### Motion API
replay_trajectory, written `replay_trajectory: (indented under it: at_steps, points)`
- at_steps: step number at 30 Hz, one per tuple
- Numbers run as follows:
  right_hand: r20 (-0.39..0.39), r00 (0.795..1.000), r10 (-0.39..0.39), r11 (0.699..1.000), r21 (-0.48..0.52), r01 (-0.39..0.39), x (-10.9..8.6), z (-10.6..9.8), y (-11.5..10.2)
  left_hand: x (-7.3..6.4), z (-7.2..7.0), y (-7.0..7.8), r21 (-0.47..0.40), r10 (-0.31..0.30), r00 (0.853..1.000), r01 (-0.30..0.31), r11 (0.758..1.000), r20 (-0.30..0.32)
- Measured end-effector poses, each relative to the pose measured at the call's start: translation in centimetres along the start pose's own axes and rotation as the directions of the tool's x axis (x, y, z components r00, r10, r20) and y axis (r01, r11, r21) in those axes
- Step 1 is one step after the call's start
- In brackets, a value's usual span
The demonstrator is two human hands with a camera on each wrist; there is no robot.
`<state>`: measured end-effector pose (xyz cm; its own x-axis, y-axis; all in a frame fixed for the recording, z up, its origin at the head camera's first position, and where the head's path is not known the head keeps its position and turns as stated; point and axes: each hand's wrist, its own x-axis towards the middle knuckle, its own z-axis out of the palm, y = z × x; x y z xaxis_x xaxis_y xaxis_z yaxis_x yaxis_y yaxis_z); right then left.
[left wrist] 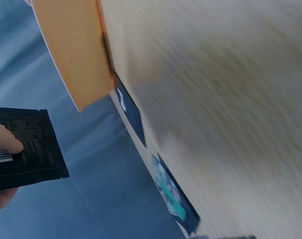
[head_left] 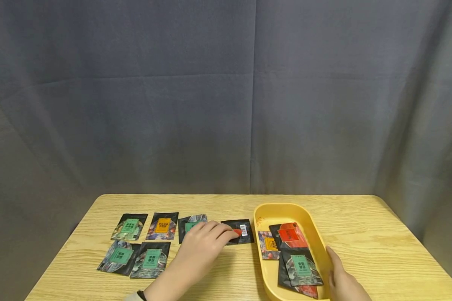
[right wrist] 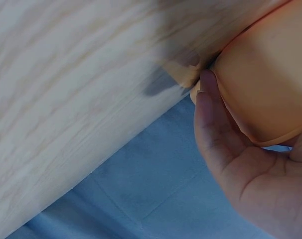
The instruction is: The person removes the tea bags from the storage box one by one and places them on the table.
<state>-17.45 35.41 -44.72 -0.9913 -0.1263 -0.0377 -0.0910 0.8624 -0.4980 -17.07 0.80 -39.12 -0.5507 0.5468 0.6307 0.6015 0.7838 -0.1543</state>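
Soft light on table, its grain blurred in left wrist view, dim grey curtain, dark shadow beside tray.

A flat black barcoded packet is pinched in the left hand near the yellow tray.

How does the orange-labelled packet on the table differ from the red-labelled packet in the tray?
Place: the orange-labelled packet lies on the table; the red-labelled packet lies in the yellow tray.
Cover: the orange-labelled packet is uncovered; the red-labelled packet is partly covered by a green-labelled packet.
Label: one is orange, the other red.
Both lie label up and have black on them.
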Motion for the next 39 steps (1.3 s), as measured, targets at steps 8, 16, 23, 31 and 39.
replay_trajectory:
  at_steps: [8, 16, 23, 31, 39]
  points:
    - [0.004, 1.000, 0.009, 1.000, -0.007, -0.009, 0.0, 0.0, 0.0, -1.7, -0.3, -1.6, -0.029, -0.041, 0.998, 0.043, 0.999, 0.042]
    - [-0.006, 1.000, 0.006, 1.000, -0.005, -0.006, 0.0, 0.0, -0.1, -3.0, -0.2, -2.4, -0.022, -0.073, 0.992, 0.076, 0.997, 0.104]
    - [-0.007, 1.000, 0.003, 1.000, -0.011, -0.003, 0.0, 0.1, 0.0, -3.8, 0.2, -2.5, -0.017, -0.099, 0.983, 0.103, 0.995, 0.152]
    - [-0.019, 1.000, -0.008, 1.000, -0.013, 0.008, -0.1, 0.1, -0.1, -4.9, 0.8, -2.4, -0.003, -0.102, 0.954, 0.107, 0.994, 0.281]
    - [-0.033, 0.999, -0.039, 0.999, -0.022, 0.038, -0.2, 0.0, -0.2, -5.6, 1.0, -2.0, -0.039, -0.082, 0.925, 0.104, 0.994, 0.372]
